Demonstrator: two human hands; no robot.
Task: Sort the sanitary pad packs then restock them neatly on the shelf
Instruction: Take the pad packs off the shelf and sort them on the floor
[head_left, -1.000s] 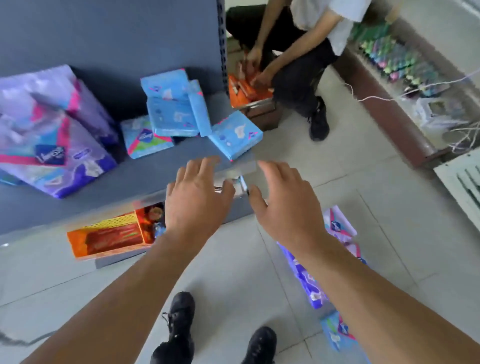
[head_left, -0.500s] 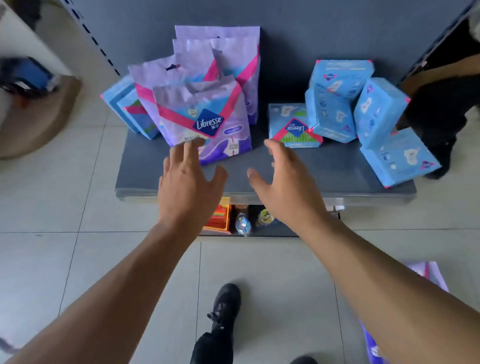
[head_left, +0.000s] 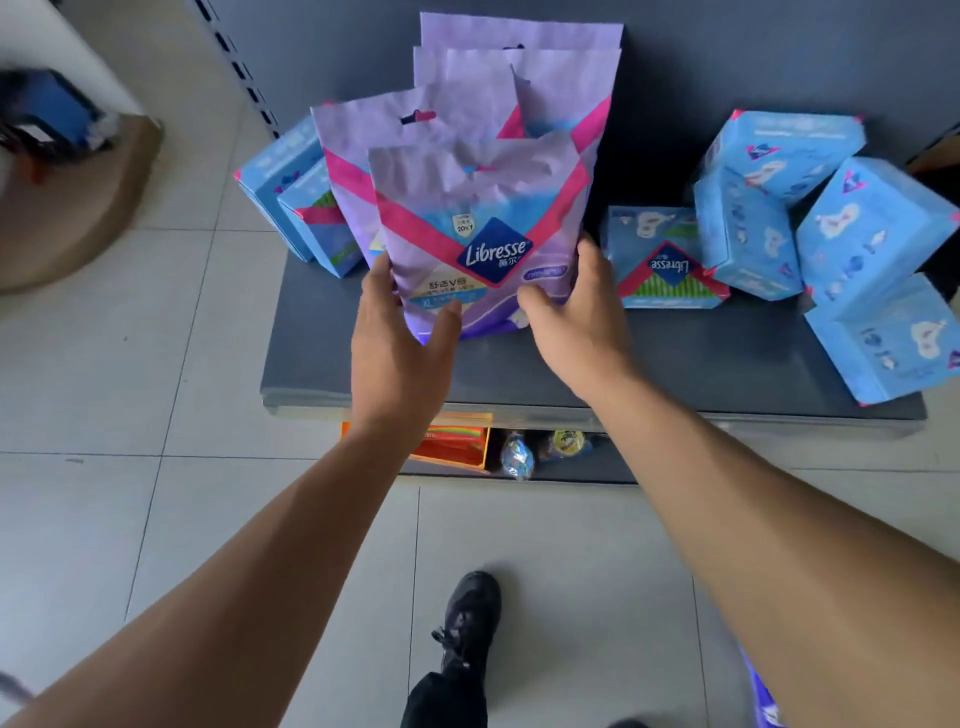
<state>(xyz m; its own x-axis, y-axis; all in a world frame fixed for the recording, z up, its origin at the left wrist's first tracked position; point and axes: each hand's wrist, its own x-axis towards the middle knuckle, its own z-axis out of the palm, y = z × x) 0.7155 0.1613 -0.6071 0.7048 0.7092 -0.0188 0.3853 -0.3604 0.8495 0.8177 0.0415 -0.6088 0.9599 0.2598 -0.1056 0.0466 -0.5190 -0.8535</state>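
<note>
Several purple Libresse pad packs stand in a leaning stack at the middle of the grey shelf (head_left: 701, 358). My left hand (head_left: 400, 332) grips the lower left edge of the front purple pack (head_left: 483, 218), thumb on its face. My right hand (head_left: 576, 312) grips that pack's lower right edge. A flat blue pack (head_left: 665, 260) lies just right of it. More blue packs (head_left: 878, 223) are piled untidily at the shelf's right end. Two blue packs (head_left: 291, 197) stand at the left, partly hidden behind the purple ones.
An orange box (head_left: 457, 441) and small bottles (head_left: 517, 457) sit on the lower shelf under the front edge. My black shoe (head_left: 467, 618) is on the tiled floor. A purple pack (head_left: 761, 696) lies on the floor at bottom right. A brown round base (head_left: 88, 208) stands left.
My view swung left from the shelf's right end to the purple packs. Both hands reached forward from above the shelf edge and took hold of the front purple pack's sides.
</note>
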